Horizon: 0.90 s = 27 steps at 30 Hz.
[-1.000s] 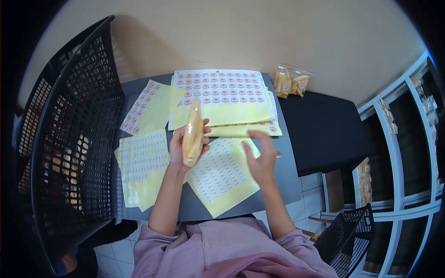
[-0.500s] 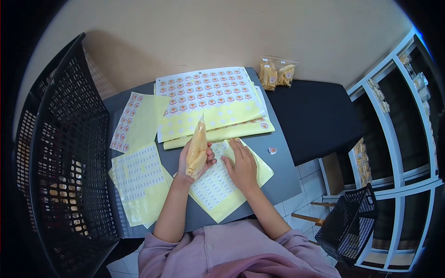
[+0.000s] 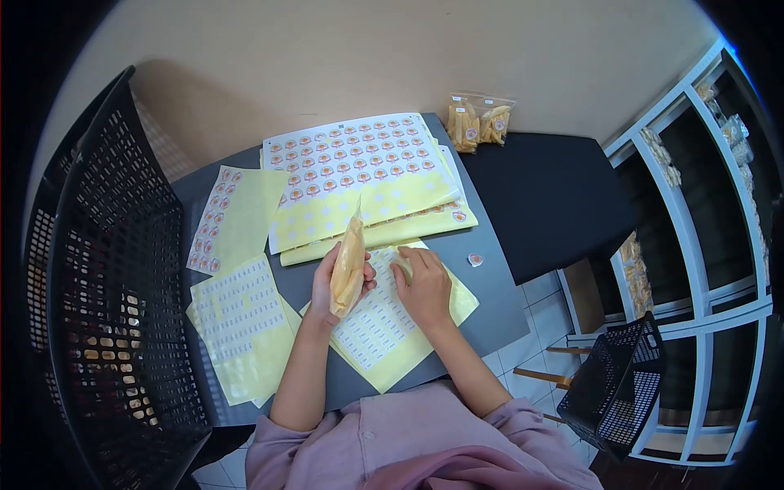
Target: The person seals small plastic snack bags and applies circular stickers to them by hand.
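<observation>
My left hand (image 3: pixel 324 286) is wrapped round a clear bag of pale yellow snack pieces (image 3: pixel 349 265), held upright and seen edge-on. My right hand (image 3: pixel 425 287) is at the upper right part of a yellow sheet of small white labels (image 3: pixel 371 331), its fingers bent and its thumb near the index finger; whatever lies between them is too small to make out. Behind both hands is a stack of large sheets with round logo stickers (image 3: pixel 351 159). One loose logo sticker (image 3: pixel 475 260) lies on the grey table to the right.
More sticker sheets (image 3: pixel 229 212) and label sheets (image 3: pixel 241 318) lie at the left, beside a tall black basket (image 3: pixel 131 245). Two filled bags (image 3: pixel 478 124) stand by the wall at a black surface (image 3: pixel 547 204). White shelves (image 3: pixel 686 220) and a black crate (image 3: pixel 612 384) are at the right.
My left hand has turned the bag so it shows more of its edge. My right fingers have bent and drawn in slightly over the label sheet. The view has shifted slightly.
</observation>
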Available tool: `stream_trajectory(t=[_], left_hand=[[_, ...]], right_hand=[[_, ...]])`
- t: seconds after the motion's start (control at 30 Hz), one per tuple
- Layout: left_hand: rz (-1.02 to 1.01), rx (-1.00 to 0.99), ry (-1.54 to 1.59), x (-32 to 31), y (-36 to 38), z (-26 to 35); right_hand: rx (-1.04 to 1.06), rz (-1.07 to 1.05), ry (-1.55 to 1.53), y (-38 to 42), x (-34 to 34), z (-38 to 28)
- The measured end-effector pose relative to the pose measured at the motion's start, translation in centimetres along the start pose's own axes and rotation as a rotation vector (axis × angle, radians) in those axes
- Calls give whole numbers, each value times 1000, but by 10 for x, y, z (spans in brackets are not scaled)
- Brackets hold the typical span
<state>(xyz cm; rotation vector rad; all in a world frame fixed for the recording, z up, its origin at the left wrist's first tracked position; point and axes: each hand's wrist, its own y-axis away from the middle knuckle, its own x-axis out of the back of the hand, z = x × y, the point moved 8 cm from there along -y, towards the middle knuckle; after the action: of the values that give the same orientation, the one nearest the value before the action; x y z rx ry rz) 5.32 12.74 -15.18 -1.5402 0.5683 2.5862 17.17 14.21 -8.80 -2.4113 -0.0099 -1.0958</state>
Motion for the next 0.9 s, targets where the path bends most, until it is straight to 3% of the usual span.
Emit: stream_trajectory(t=[0.9], left_hand=[[30,10,-90,4,-1,-2]], right_hand=[[-36,76,27,-1,2,-1]])
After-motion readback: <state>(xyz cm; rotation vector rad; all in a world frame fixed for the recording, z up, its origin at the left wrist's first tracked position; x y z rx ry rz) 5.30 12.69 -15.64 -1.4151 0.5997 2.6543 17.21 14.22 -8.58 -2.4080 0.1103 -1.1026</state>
